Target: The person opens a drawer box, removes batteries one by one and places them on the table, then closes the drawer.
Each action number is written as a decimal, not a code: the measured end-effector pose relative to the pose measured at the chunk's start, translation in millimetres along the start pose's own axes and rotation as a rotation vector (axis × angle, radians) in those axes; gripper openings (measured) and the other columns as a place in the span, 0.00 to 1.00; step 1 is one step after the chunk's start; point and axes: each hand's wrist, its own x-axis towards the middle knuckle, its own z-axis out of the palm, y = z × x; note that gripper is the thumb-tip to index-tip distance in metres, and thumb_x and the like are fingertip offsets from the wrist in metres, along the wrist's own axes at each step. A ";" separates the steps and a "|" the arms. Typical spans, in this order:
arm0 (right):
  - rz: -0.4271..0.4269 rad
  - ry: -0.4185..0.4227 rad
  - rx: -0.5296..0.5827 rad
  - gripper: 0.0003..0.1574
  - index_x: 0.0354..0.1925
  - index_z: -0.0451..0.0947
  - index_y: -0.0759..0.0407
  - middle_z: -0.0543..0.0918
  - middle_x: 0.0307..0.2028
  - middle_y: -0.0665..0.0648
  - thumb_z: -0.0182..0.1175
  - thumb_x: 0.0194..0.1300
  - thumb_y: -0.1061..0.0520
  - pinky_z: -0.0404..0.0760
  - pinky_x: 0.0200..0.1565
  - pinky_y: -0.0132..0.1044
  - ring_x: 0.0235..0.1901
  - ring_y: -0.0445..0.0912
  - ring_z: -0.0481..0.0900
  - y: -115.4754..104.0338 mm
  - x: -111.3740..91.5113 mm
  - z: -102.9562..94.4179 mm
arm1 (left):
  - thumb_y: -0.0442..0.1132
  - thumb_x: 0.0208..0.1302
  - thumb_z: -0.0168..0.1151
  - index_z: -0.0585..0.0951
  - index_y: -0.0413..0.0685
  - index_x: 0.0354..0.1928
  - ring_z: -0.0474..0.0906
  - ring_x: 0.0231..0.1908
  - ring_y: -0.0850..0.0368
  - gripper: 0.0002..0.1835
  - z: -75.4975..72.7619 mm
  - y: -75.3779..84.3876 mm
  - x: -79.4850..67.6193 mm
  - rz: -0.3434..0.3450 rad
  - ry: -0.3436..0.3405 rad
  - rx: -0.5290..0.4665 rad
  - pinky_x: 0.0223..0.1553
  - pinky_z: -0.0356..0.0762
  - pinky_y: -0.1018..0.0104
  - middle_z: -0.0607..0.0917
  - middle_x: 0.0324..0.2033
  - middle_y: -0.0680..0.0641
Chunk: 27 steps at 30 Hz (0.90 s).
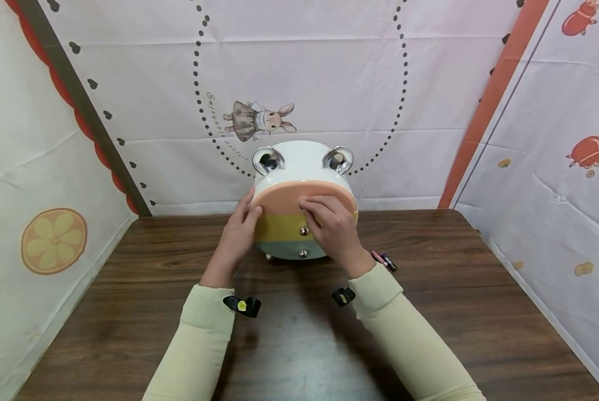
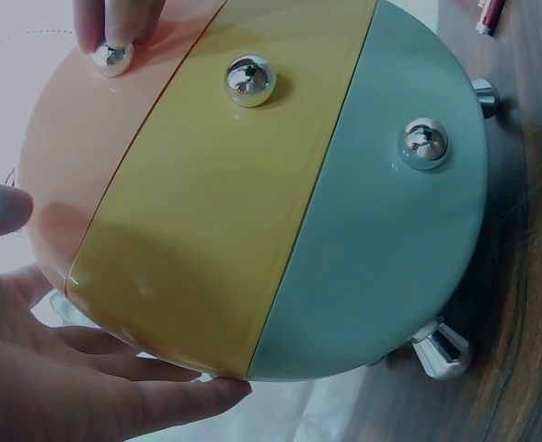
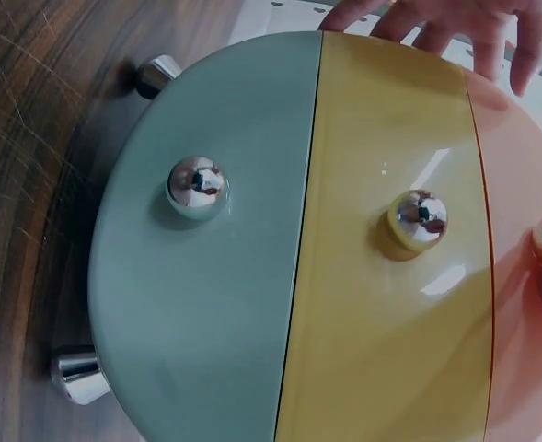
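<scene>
Round-fronted box [image 1: 279,227], standing on the dark wooden table [image 1: 289,362] toward its far side, with the patterned cloth backdrop [image 1: 304,78] just behind, and I've got both hands on it. My right hand [image 1: 336,229] is up at the peach band: thumb and fingertips drawn together, pinching the silver top knob [image 2: 112,61], the gap between them down to the knob itself. Over to my left hand [image 1: 236,231], fingers spread and loosely extended along the box's left side, tips touching it, thumb apart from them near the front rim; it rests against the box rather than gripping it. Left wrist view now: the face carries three bands, peach, yellow and green, parted by thin seams, and the middle knob [image 2: 250,81] and bottom knob [image 2: 425,143] stand free. Two shiny-rimmed eyes [image 1: 268,161] sit up top, and metal feet [image 2: 443,350] hold the base off the wood. Down to the right, a pink cylinder [image 1: 378,257] and a black cylinder [image 1: 389,262] lie side by side on the table, just beyond the cuff of my right sleeve [image 1: 409,334].
</scene>
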 end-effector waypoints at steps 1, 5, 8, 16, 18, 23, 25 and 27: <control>0.001 -0.004 0.002 0.12 0.42 0.85 0.63 0.87 0.40 0.57 0.67 0.57 0.65 0.80 0.50 0.36 0.44 0.49 0.83 0.4 0.0 0.1 | 0.60 0.72 0.43 0.51 0.78 0.74 0.54 0.73 0.47 0.30 0.5 -0.2 -0.1 -0.001 0.010 0.005 0.69 0.55 0.42 0.59 0.74 0.52; 0.006 -0.014 0.007 0.13 0.43 0.85 0.62 0.87 0.40 0.56 0.68 0.57 0.64 0.80 0.50 0.36 0.45 0.48 0.83 1.2 -0.1 0.3 | 0.58 0.72 0.43 0.52 0.77 0.74 0.58 0.72 0.48 0.30 2.2 -1.3 -0.1 0.016 0.047 0.044 0.69 0.58 0.45 0.62 0.73 0.52; 0.012 -0.015 0.016 0.13 0.43 0.85 0.62 0.87 0.41 0.56 0.68 0.57 0.64 0.80 0.50 0.37 0.45 0.48 0.83 1.3 -0.1 0.6 | 0.58 0.72 0.43 0.53 0.77 0.74 0.61 0.70 0.48 0.29 3.4 -1.8 -0.3 0.022 0.078 0.085 0.67 0.61 0.46 0.66 0.71 0.52; 0.072 -0.008 0.052 0.13 0.43 0.86 0.60 0.87 0.41 0.55 0.68 0.57 0.63 0.79 0.51 0.36 0.46 0.48 0.82 0.7 -1.7 0.9 | 0.60 0.72 0.42 0.54 0.76 0.74 0.65 0.68 0.46 0.30 3.8 -3.1 -0.4 0.044 0.086 0.126 0.65 0.65 0.45 0.68 0.69 0.49; 0.091 -0.008 0.060 0.13 0.43 0.85 0.60 0.87 0.41 0.55 0.68 0.57 0.63 0.79 0.51 0.36 0.46 0.48 0.82 -0.3 -2.0 0.5 | 0.60 0.72 0.43 0.54 0.76 0.74 0.65 0.68 0.46 0.30 3.8 -3.6 -0.4 0.045 0.085 0.127 0.64 0.66 0.45 0.68 0.69 0.49; 0.125 0.013 0.078 0.12 0.43 0.84 0.60 0.85 0.40 0.56 0.67 0.58 0.64 0.80 0.49 0.35 0.44 0.47 0.82 -0.8 -5.4 -0.2 | 0.62 0.71 0.43 0.54 0.78 0.73 0.66 0.68 0.45 0.30 3.7 -4.4 -0.1 0.042 0.079 0.130 0.63 0.67 0.44 0.68 0.70 0.49; 0.129 0.022 0.076 0.12 0.43 0.84 0.61 0.85 0.40 0.57 0.67 0.58 0.64 0.80 0.48 0.35 0.42 0.47 0.82 0.1 -8.1 0.1 | 0.63 0.70 0.42 0.54 0.79 0.73 0.66 0.68 0.46 0.30 3.3 -4.7 0.0 0.037 0.079 0.130 0.63 0.67 0.44 0.68 0.70 0.50; 0.134 0.024 0.067 0.12 0.43 0.84 0.62 0.85 0.39 0.57 0.67 0.58 0.64 0.80 0.47 0.35 0.41 0.47 0.82 1.1 -11.3 0.2 | 0.63 0.70 0.42 0.54 0.79 0.73 0.66 0.68 0.46 0.30 2.9 -5.0 0.1 0.036 0.080 0.131 0.63 0.67 0.44 0.67 0.70 0.50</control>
